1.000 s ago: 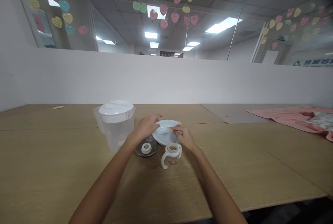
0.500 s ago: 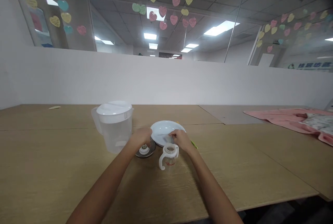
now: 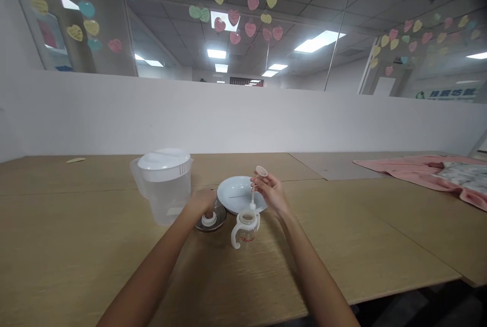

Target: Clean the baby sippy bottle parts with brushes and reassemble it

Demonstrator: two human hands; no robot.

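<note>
My right hand [image 3: 269,191] pinches a slim white bottle straw [image 3: 253,196] that has a round disc at its top and a small white weight at its lower end. The weight hangs just above the open mouth of a clear baby bottle [image 3: 247,233], which has two white handles and stands upright on the table. My left hand [image 3: 203,202] reaches down to a white ring-shaped bottle collar [image 3: 209,220] on a dark metal dish [image 3: 219,223], its fingers closed at the collar's top. Behind the bottle sits a white bowl [image 3: 230,185], partly covered by my right hand.
A clear plastic pitcher [image 3: 163,190] with a white lid stands left of the metal dish. Pink cloth [image 3: 395,166] lies at the far right. A small pale flat piece [image 3: 75,160] rests at the back left. A low white wall [image 3: 243,119] borders the table's back.
My right hand has lifted from the bowl with the straw, bringing it upright over the bottle. My left hand stays at the metal dish, slightly lower. The view has shifted a little.
</note>
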